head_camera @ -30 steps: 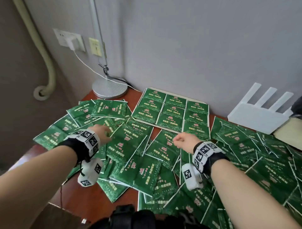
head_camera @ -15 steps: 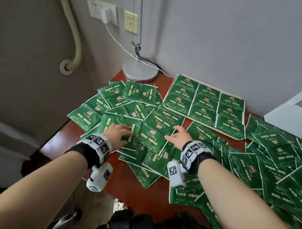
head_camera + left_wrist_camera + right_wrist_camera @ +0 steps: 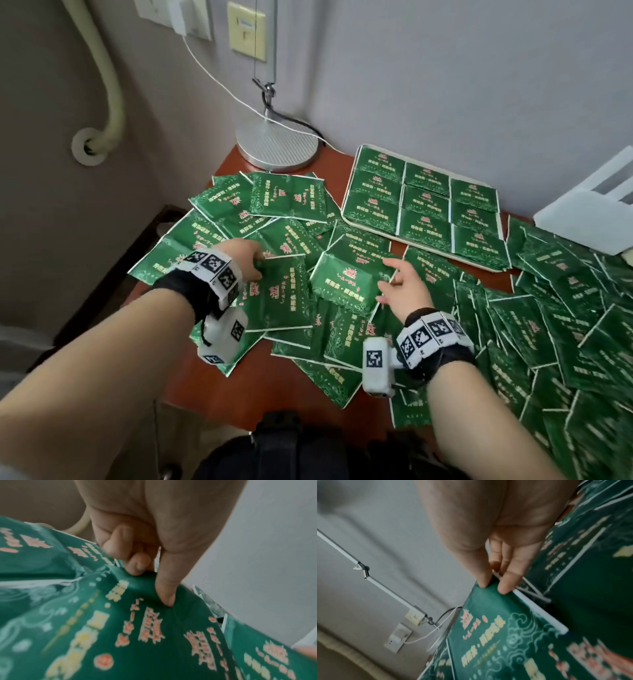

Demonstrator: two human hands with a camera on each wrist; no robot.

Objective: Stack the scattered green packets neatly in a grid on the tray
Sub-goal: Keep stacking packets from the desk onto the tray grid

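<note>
Several green packets lie scattered over the red-brown table (image 3: 267, 387), with heaps at the left (image 3: 287, 202) and right (image 3: 565, 308). A white tray (image 3: 358, 150) at the back holds a neat grid of packets (image 3: 424, 205). My left hand (image 3: 257, 263) pinches the top edge of one packet (image 3: 281, 294); in the left wrist view the left hand (image 3: 152, 584) has its thumb on top of the packet (image 3: 154, 635) and its fingers curled under. My right hand (image 3: 385, 277) pinches the right edge of the neighbouring packet (image 3: 349, 277); the right wrist view shows the right hand (image 3: 493, 586) gripping this packet (image 3: 488, 628) at its white-bordered corner.
A round metal lamp base (image 3: 277, 144) with a cable stands at the back left corner. A white router (image 3: 589, 216) sits at the back right, against the wall. The table's left edge (image 3: 150, 287) drops off next to my left wrist. A dark object (image 3: 274, 445) lies below the front edge.
Both hands have slid forward over the pile, the left from lying flat, and now each pinches a packet edge. The head view has come closer and turned left.
</note>
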